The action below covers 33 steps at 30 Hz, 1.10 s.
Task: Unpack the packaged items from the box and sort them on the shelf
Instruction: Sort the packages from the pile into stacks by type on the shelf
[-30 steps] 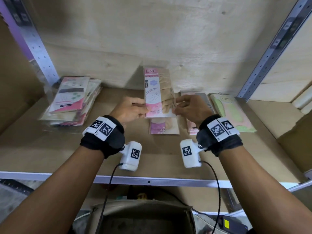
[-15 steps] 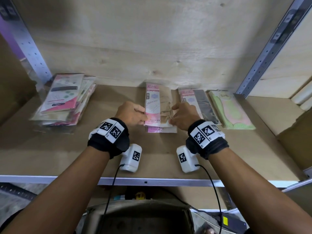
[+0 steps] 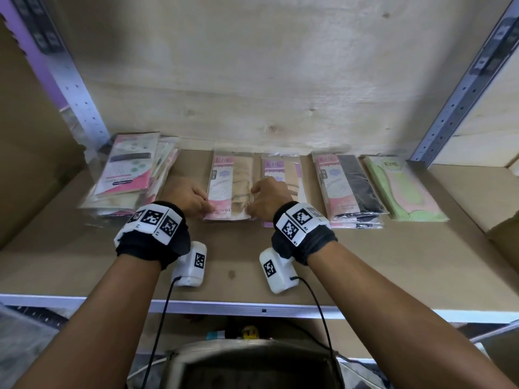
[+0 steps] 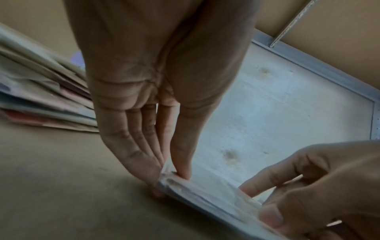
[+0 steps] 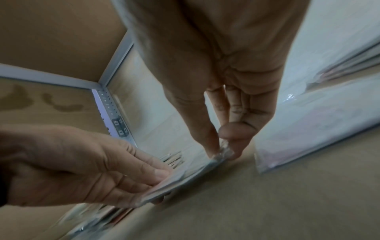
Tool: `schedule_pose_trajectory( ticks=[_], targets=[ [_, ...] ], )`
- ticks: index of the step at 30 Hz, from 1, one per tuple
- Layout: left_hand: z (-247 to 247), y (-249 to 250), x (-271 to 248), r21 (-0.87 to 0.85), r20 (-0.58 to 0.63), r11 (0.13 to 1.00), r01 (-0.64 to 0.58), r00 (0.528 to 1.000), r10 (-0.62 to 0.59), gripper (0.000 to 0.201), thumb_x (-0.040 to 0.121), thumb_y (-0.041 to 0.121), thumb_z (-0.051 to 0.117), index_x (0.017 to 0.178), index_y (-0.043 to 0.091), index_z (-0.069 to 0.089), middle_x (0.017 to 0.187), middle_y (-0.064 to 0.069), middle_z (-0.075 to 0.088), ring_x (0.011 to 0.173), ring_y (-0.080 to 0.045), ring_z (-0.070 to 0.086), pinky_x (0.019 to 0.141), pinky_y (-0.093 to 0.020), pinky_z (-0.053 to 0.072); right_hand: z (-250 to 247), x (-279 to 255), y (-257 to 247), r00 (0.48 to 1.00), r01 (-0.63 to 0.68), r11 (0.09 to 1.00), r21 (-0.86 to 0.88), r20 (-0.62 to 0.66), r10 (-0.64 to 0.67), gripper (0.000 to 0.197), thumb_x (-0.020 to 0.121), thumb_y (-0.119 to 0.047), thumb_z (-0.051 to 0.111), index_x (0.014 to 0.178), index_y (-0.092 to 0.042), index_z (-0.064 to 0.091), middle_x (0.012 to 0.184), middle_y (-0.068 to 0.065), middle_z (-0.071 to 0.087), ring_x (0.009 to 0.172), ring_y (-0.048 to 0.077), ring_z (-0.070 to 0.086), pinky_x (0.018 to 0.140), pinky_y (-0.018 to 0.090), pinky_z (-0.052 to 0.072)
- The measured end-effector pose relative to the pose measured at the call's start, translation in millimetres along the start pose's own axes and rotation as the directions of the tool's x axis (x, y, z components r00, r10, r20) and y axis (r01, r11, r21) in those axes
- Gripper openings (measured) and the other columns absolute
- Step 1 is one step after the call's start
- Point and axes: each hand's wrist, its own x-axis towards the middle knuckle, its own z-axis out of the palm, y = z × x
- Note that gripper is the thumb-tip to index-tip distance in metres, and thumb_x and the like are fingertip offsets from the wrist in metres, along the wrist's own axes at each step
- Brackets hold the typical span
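From the head view, I have both hands on one beige sock packet (image 3: 230, 186) lying flat on the shelf (image 3: 393, 262). My left hand (image 3: 191, 196) pinches its near left corner, my right hand (image 3: 266, 200) its near right edge. Its long axis runs away from my fingers toward the back wall, with a second beige packet (image 3: 283, 169) just right of my right fingers.

In the left wrist view, thumb and fingers (image 4: 144, 162) are clamped on the packet corner.

In the right wrist view, thumb and fingers (image 5: 207, 138) likewise clamp the edge. Neither hand is nearer, I judge; letting go comes next.
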Motion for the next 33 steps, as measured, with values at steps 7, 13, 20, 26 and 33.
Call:
schedule_pose_trajectory(
  ticks=[7,13,20,26,33],
  targets=[
    [0.9,-2.2,2.6,0.114,-0.046,0.993,-0.008,0.999,0.013,0.02,0.079,0.005,0.082,0.099,0.001,0.079,0.097,-0.009,0.075,0.064,-0.005,0.058,0.044,-0.007,0.039,5.1,1.4,-11.0,0.996,-0.031,0.999,-0.009,0.085,0.032,0.04,0.081,-0.006,0.076,0.117,0.003,0.06,0.113,0.019,0.062,0.094,0.034,0.07,0.083,0.044,0.06],
    [-0.3,-3.8,1.7,0.134,-0.051,0.991,-0.03,0.998,0.037,0.018,0.078,0.006,0.083,0.094,0.001,0.08,0.097,-0.013,0.077,0.088,-0.025,0.072,0.076,-0.029,0.056,8.7,5.5,-15.0,0.997,0.0,0.991,-0.133,0.074,0.01,0.027,0.08,-0.013,0.077,0.099,-0.001,0.061,0.109,0.018,0.065,0.093,0.033,0.069,0.081,0.04,0.06],
    [-15.4,-2.3,-11.2,0.158,-0.159,0.984,-0.082,0.981,0.108,0.019,0.091,0.025,0.071,0.098,0.009,0.079,0.087,-0.005,0.075,0.075,-0.019,0.066,0.074,-0.026,0.047,3.1,8.5,-21.7,0.996,0.045,0.967,-0.251,0.085,-0.025,0.026,0.084,-0.023,0.073,0.099,-0.005,0.062,0.109,0.012,0.062,0.092,0.028,0.063,0.067,0.03,0.05],
    [-72.3,-8.7,-34.4,-0.092,-0.412,0.963,-0.252,0.891,0.194,0.014,0.089,0.019,0.07,0.098,0.011,0.078,0.092,-0.008,0.077,0.092,-0.027,0.073,0.096,-0.041,0.056,-1.7,23.0,-64.6,0.982,0.184,0.972,-0.145,-0.021,-0.189,0.023,0.089,-0.018,0.061,0.103,-0.004,0.073,0.096,0.009,0.073,0.085,0.022,0.068,0.068,0.024,0.053],
    [-127.8,-46.6,-40.2,-0.176,-0.489,0.971,-0.162,0.87,0.057,0.013,0.092,0.019,0.065,0.094,0.012,0.076,0.094,-0.011,0.076,0.094,-0.033,0.071,0.091,-0.048,0.058,54.6,48.4,-133.7,0.972,0.074,0.971,0.226,0.201,-0.121,0.04,0.091,-0.043,0.065,0.096,-0.003,0.063,0.099,0.02,0.075,0.071,0.03,0.074,0.074,0.044,0.063]
  ],
)
